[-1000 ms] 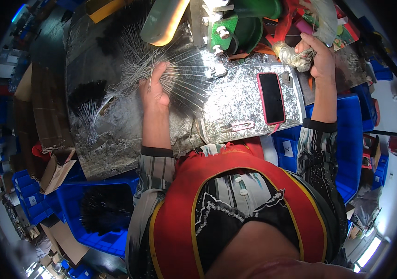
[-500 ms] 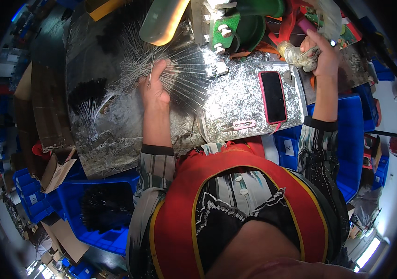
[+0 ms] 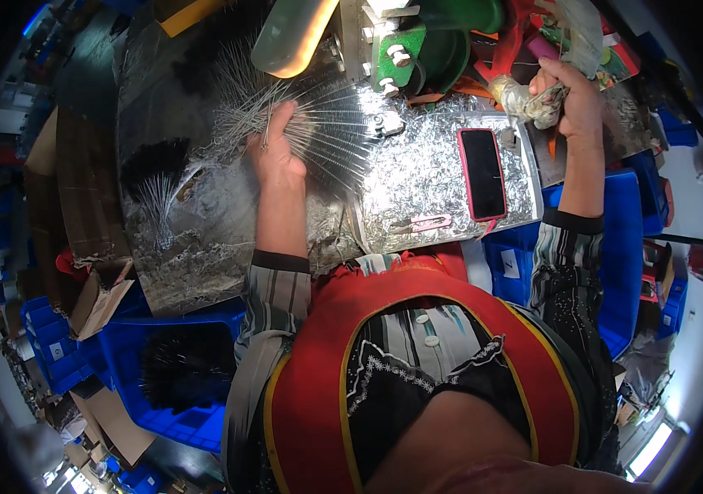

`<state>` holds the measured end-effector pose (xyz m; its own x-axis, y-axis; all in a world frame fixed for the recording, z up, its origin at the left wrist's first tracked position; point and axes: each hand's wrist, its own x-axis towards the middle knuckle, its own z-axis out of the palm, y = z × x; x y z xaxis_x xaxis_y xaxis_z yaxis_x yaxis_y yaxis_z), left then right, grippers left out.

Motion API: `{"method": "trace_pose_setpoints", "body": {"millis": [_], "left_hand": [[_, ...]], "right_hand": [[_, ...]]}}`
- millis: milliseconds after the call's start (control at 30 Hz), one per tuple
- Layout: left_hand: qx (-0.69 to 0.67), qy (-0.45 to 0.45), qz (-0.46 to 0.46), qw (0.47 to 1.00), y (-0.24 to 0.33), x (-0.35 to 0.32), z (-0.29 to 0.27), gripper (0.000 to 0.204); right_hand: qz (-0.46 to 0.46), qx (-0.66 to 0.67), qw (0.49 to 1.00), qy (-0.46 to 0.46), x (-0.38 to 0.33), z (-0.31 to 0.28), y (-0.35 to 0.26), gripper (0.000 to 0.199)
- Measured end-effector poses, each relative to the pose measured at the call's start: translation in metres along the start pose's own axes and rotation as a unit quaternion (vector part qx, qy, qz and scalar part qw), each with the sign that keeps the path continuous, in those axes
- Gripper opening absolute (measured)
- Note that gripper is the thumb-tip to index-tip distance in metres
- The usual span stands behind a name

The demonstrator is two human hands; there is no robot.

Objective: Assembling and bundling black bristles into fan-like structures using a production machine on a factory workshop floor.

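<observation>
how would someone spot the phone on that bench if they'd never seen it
Find the silver foil-covered bench top in front of the person. Between the left hand, which rests on a fan of thin metal rods, and the right hand, gripping a wrapped handle, lies the phone. It is the only flat dark rectangle with a pink-red rim.

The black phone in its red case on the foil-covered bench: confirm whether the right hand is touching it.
No: the right hand grips a cloth-wrapped handle, apart from the phone.
</observation>
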<state>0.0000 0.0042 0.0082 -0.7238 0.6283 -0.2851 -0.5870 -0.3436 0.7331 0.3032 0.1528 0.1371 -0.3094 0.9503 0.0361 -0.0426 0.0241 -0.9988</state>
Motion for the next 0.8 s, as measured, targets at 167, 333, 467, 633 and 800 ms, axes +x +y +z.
{"method": "trace_pose_setpoints", "body": {"millis": [167, 333, 467, 633, 800], "left_hand": [[-0.010, 0.002, 0.010, 1.000, -0.001, 0.004, -0.002, 0.029], [0.014, 0.022, 0.023, 0.999, 0.002, 0.004, -0.006, 0.029], [0.104, -0.061, -0.042, 0.992, 0.014, -0.004, -0.005, 0.029], [0.066, -0.091, -0.023, 0.993, 0.012, -0.007, -0.009, 0.027], [0.000, -0.059, -0.020, 0.998, 0.002, 0.004, -0.017, 0.027]], "right_hand": [[0.018, -0.027, 0.999, 0.024, 0.000, 0.006, -0.011, 0.032], [-0.152, 0.031, 0.987, 0.047, -0.001, 0.018, 0.055, 0.030], [-0.201, 0.124, 0.972, 0.006, 0.006, 0.005, 0.077, 0.014], [-0.074, 0.093, 0.993, -0.012, -0.001, 0.003, 0.029, 0.020], [-0.048, 0.020, 0.998, 0.041, -0.001, 0.008, 0.013, 0.032]]}}
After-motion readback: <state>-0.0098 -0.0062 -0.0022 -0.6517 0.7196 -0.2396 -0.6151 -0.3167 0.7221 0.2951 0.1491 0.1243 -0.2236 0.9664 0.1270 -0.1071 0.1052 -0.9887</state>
